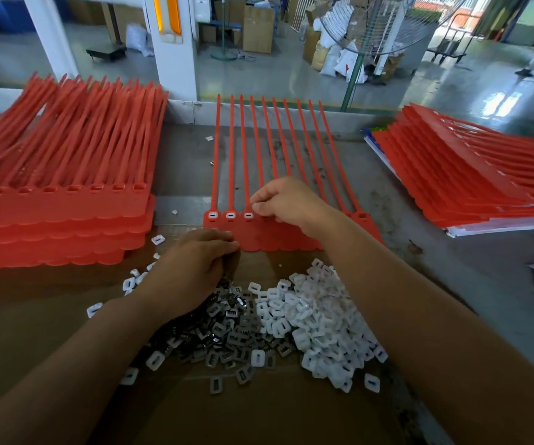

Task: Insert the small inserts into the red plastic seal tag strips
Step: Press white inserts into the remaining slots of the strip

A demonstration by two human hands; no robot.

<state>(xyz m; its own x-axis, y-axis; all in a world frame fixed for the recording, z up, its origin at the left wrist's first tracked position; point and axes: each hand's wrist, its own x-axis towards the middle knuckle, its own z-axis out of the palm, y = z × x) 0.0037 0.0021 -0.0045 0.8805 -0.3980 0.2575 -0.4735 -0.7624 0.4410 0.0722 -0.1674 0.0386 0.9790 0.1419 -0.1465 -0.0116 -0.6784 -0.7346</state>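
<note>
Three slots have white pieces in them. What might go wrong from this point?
1. The right hand hides the fourth slot of the red strip, so an insert may seat crooked unnoticed.
2. The grey pile and white pile touch, so a wrong piece might get picked.
3. The left hand seems only to rest on the strip's edge, so the strip may slide.
</note>
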